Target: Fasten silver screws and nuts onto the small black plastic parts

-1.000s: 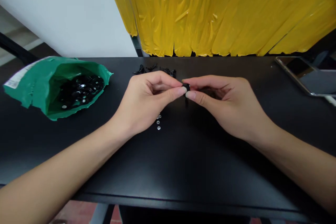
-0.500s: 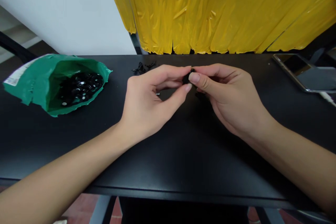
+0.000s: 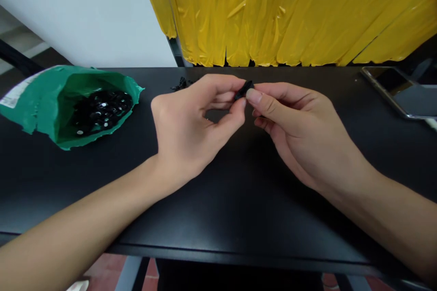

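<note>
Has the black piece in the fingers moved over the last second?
Yes: the black piece now appears closer to the desk's back edge; raised or pushed away, I can't tell.

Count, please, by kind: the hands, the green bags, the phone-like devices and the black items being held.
Left hand and right hand: 2
Green bag: 1
Phone-like device: 1
Held black item: 1, as far as visible
Total: 5
</note>
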Motion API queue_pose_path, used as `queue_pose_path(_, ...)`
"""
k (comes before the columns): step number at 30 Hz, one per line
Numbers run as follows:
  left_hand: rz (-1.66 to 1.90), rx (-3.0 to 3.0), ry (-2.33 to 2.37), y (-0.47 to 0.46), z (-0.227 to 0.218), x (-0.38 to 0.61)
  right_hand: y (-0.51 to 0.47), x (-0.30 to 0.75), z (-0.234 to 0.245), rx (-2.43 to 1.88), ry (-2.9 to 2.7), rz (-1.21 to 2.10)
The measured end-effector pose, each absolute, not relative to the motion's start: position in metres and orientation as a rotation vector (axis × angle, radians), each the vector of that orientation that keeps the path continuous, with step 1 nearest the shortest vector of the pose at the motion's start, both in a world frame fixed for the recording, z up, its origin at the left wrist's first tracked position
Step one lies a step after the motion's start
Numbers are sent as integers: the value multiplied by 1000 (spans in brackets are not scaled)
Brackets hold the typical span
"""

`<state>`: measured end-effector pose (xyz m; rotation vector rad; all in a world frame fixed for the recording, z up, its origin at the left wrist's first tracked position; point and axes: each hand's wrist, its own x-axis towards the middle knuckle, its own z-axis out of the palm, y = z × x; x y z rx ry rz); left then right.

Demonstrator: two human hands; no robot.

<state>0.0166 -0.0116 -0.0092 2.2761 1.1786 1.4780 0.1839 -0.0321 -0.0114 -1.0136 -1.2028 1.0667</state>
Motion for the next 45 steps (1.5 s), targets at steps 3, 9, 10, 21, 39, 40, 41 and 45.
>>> queue_pose_path(3, 1403, 2355, 1257, -11, -10, 20, -34, 182, -12, -1061, -1235, 982)
queue_pose_path(9, 1416, 2292, 1290, -13, -8, 29, -39, 173, -13, -1171, -1259, 588)
queue_pose_path(10, 1418, 2284, 1297, -13, -7, 30, -40, 171, -12, -1170, -1250, 551)
queue_pose_path(21, 1405, 2275, 1336, -16, -6, 32, -39, 171, -12, -1159, -1256, 597)
queue_pose_path(39, 1445, 2267, 1319, -18, -4, 29, -37, 172, -11, -936, -1181, 692)
queue_pose_path(40, 1438, 2264, 1311, -17, -5, 28, -36, 173, -12, -922, -1150, 765)
queue_pose_path(41, 1435, 2261, 1304, -17, -6, 28, -35, 174, -12, -913, -1133, 813)
queue_pose_path(45, 1422, 2268, 1280, -17, -7, 28, -37, 175, -13, -1025, -1221, 706)
